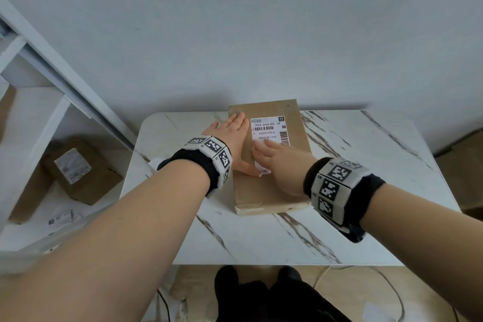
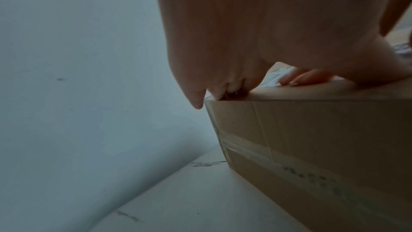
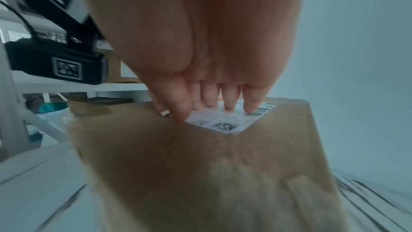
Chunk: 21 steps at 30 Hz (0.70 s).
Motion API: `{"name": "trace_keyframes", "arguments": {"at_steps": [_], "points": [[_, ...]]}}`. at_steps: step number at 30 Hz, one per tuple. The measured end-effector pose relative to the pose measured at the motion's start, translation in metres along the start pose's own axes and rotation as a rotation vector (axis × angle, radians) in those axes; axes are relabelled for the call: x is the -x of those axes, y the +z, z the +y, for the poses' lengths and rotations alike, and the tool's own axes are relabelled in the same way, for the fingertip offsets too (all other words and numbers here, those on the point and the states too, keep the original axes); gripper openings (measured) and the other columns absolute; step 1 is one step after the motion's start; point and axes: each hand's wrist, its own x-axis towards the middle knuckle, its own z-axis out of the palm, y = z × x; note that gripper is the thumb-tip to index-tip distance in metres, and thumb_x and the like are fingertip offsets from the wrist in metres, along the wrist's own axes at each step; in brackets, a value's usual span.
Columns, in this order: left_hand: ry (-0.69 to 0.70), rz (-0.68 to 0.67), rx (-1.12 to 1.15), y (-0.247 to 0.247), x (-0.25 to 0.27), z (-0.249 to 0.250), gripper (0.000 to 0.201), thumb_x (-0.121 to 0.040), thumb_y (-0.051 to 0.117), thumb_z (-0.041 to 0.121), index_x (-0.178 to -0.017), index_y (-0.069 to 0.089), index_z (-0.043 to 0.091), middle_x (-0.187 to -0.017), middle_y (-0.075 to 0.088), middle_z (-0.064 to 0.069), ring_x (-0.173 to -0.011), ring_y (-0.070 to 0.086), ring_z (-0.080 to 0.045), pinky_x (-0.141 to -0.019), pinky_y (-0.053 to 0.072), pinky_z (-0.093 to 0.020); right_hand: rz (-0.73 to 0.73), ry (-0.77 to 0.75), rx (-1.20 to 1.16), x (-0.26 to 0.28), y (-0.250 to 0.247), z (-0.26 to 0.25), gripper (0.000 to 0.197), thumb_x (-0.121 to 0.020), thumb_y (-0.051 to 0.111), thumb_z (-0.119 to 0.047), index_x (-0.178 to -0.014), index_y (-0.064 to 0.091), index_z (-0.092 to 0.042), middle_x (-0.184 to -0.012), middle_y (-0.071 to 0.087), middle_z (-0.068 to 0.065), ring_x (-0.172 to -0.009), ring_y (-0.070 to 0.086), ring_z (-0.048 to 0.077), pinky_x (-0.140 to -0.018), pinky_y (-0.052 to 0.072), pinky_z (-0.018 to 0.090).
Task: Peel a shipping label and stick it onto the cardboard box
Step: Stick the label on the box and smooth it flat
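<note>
Fingers [image 3: 229,100] of the right hand [image 1: 282,162] are lying straight and flat on the shipping label [image 1: 269,136], pressing its near half down onto the cardboard box [image 1: 271,191]; nothing is being gripped. The left hand [image 1: 232,136] is also spread flat, palm down on the box top at about nine o'clock from the label, its thumb reaching toward the label's near corner at six o'clock. It seems to be steadying the box.

The step in hand looks like the last one: the label is already off its backing and on the box, and is being smoothed down. The next move probably calls for sweeping the fingers out toward twelve o'clock and along the edges, so that no corner is left lifting.

The label is looking white and upright, printed with barcodes and lines of text, and lying flat toward the far right of the box top. The box is sitting at the far middle of the marble-patterned table [image 1: 379,191], brown and flat, with tape along its side.
</note>
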Motion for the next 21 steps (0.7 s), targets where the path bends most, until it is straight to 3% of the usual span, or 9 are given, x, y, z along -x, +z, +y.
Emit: {"name": "trace_keyframes", "arguments": {"at_steps": [4, 9, 15, 21], "points": [[0.001, 0.0, 0.002, -0.001, 0.0, 0.001, 0.134, -0.059, 0.058, 0.079, -0.152, -0.007, 0.009, -0.162, -0.01, -0.005, -0.15, -0.004, -0.018, -0.123, 0.007, -0.044, -0.016, -0.021, -0.003, 0.007, 0.002, 0.002, 0.065, -0.095, 0.032, -0.004, -0.153, 0.005, -0.015, -0.162, -0.005, -0.003, -0.15, -0.001, 0.015, -0.123, 0.007, 0.037], [0.0, -0.01, 0.001, 0.0, -0.002, 0.0, 0.132, -0.06, 0.059, 0.078, -0.152, -0.008, 0.011, -0.162, -0.012, -0.004, -0.15, -0.006, -0.018, -0.123, 0.005, -0.044, 0.016, 0.076, -0.006, -0.021, -0.011, 0.016, 0.07, -0.096, 0.042, -0.009, -0.153, 0.002, -0.014, -0.162, -0.006, 0.0, -0.15, -0.001, 0.015, -0.121, 0.006, 0.037], [0.03, -0.033, -0.013, -0.001, -0.003, 0.0, 0.121, -0.062, 0.056, 0.078, -0.152, -0.006, 0.027, -0.161, -0.013, -0.006, -0.15, -0.008, -0.02, -0.121, 0.003, -0.047, 0.067, 0.2, -0.069, -0.037, -0.022, 0.038, 0.069, -0.097, 0.041, -0.012, -0.152, 0.0, -0.011, -0.162, -0.008, 0.004, -0.15, -0.002, 0.016, -0.123, 0.005, 0.036], [0.006, -0.028, -0.032, -0.002, -0.005, 0.003, 0.124, -0.059, 0.059, 0.079, -0.152, -0.004, 0.025, -0.162, -0.011, -0.007, -0.15, -0.005, -0.022, -0.121, 0.005, -0.05, 0.082, 0.226, -0.079, -0.02, -0.006, 0.035, 0.066, -0.097, 0.038, -0.016, -0.152, 0.002, -0.007, -0.162, -0.005, 0.007, -0.15, -0.001, 0.019, -0.122, 0.005, 0.035]]}}
